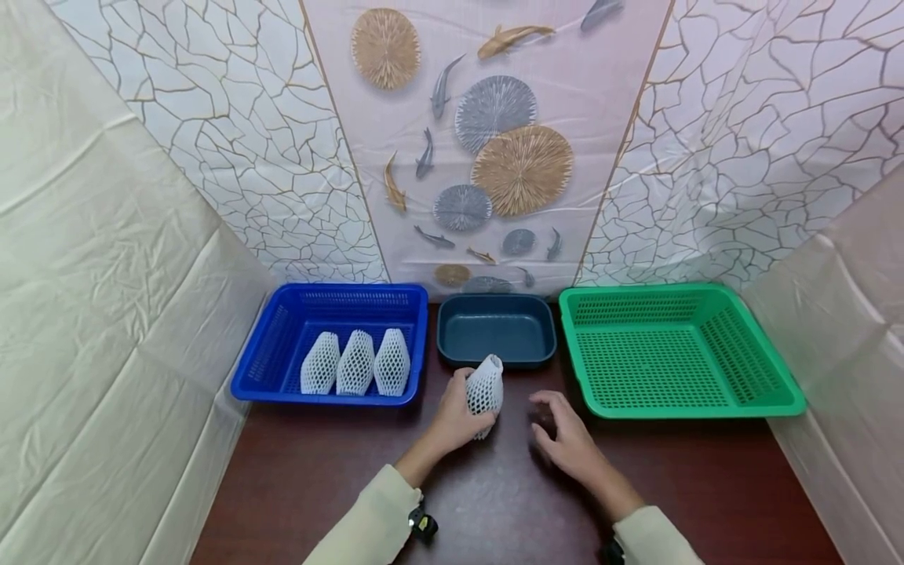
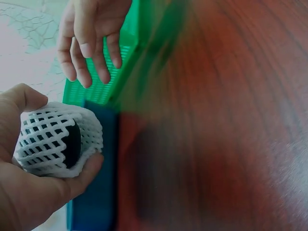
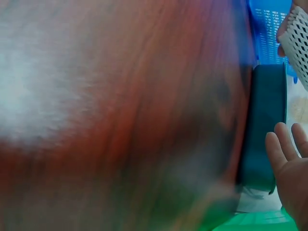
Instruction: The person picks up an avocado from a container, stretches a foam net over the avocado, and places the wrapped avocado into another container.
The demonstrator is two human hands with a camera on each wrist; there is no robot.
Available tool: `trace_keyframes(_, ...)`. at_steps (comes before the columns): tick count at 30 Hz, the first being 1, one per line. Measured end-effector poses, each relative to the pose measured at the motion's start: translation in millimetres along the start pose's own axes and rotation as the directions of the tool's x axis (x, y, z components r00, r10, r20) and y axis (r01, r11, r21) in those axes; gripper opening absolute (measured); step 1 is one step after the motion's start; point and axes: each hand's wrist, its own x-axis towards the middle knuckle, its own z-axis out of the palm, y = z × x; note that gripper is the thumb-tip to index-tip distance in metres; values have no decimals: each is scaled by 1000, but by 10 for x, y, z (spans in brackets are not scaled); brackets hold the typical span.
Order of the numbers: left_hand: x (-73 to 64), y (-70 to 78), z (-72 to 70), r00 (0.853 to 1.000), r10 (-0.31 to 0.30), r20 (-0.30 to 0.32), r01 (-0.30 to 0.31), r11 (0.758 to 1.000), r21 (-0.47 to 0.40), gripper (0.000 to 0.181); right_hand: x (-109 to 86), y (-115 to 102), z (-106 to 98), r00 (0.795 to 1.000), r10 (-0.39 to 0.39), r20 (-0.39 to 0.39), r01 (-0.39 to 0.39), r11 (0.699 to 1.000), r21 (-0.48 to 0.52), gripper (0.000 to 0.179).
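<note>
My left hand (image 1: 452, 416) grips a white foam net sleeve (image 1: 484, 395) over the table, just in front of the dark teal tray (image 1: 497, 363). Through the sleeve's open end in the left wrist view, a dark rounded thing (image 2: 73, 144) shows inside; its kind cannot be made out. To the right of the sleeve, my right hand (image 1: 574, 449) hovers apart from it with loosely bent fingers and nothing held. Three more foam net sleeves (image 1: 355, 365) lie side by side in the blue basket (image 1: 325, 399); their contents are hidden.
The green basket (image 1: 695, 411) stands at the right, with its perforated floor visible. All three containers line up along the back of the dark red-brown table (image 1: 508, 502). Patterned cloth (image 1: 462, 259) hangs behind them, and pale cloth walls (image 1: 134, 377) flank both sides.
</note>
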Motion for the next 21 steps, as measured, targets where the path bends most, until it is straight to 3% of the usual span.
trace_keyframes(6,-15,101,-198,1000,9,18,-9,1000,8,79,90,-107,-11,995,-63,83,72,990,-118,50)
trace_keyframes(13,1,170,-450,999,9,42,-7,999,-42,80,234,-206,0,982,-130,139,160,960,-229,56)
trace_keyframes(21,29,202,-837,1000,8,-27,-10,996,-92,78,438,-359,2,950,-239,200,291,909,-298,63)
